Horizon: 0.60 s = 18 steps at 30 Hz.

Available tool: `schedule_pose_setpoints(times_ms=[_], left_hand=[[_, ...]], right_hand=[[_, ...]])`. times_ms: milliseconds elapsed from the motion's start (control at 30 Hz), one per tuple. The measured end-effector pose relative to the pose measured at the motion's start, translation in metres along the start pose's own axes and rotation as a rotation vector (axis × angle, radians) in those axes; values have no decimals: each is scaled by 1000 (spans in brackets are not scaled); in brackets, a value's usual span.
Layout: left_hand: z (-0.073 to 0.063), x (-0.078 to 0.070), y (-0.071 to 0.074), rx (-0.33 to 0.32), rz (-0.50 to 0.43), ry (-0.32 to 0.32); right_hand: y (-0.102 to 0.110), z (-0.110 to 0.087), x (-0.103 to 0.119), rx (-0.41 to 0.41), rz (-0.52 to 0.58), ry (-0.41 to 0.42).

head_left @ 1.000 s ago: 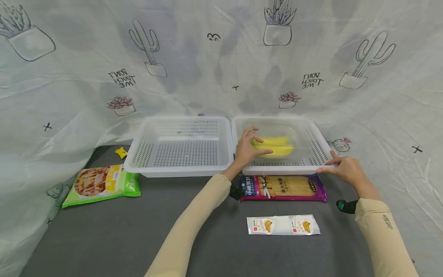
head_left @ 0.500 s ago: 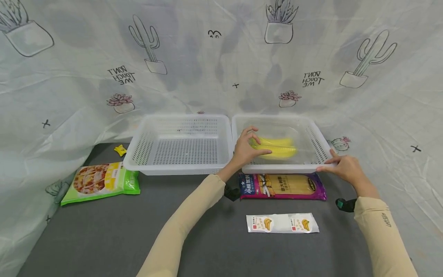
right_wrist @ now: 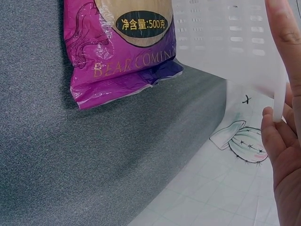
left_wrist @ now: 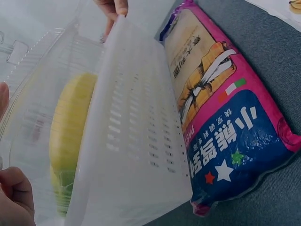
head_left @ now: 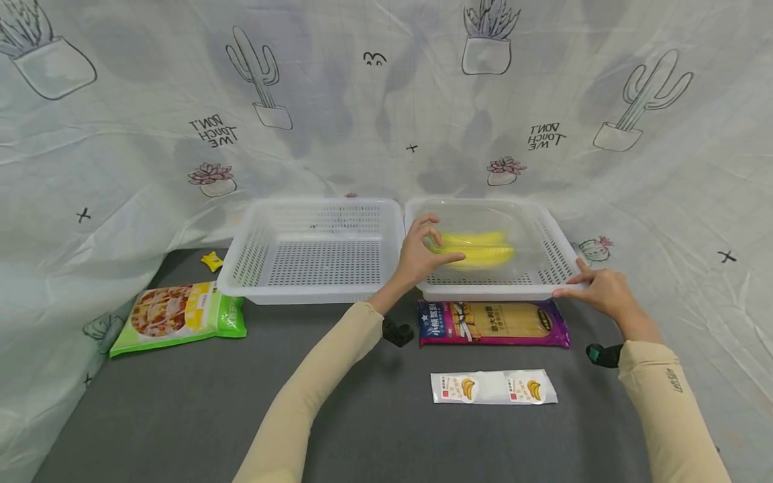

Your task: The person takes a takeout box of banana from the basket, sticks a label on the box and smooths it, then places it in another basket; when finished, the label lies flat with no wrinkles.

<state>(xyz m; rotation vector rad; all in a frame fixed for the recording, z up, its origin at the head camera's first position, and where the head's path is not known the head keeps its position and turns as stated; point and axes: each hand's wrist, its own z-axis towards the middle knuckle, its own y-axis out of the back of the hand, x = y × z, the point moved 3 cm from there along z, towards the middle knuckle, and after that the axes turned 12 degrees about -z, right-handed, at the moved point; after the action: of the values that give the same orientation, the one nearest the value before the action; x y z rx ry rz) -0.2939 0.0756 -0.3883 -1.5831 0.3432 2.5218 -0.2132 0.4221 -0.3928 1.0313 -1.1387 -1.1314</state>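
My left hand (head_left: 419,251) grips the left end of a clear plastic container (head_left: 525,251), thumb at the front and fingers curled behind. Yellow bananas (head_left: 480,249) show through the clear plastic; in the left wrist view the banana (left_wrist: 75,117) has a greenish end. This container is in the upper part of the right white basket (head_left: 483,292). At that basket's front right corner, my right hand (head_left: 606,293) pinches the rim. The right wrist view shows fingers (right_wrist: 275,134) on both sides of the rim.
A second white basket (head_left: 326,268) adjoins on the left. Against the right basket's front lies a spaghetti packet (head_left: 501,323); nearer is a white strip with banana labels (head_left: 494,388). A green food bag (head_left: 181,312) and small yellow packet (head_left: 211,261) lie at left.
My left hand has shifted slightly left and away from me, and the clear container with the bananas has moved with it. My right hand stays at the basket corner.
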Motion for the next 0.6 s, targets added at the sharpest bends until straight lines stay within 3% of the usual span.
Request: schedule_pose_setpoints(times_ms=[600], left_hand=[[-4,-10,11,21,-26,17]], right_hand=[[0,-1,-1,2,29,0]])
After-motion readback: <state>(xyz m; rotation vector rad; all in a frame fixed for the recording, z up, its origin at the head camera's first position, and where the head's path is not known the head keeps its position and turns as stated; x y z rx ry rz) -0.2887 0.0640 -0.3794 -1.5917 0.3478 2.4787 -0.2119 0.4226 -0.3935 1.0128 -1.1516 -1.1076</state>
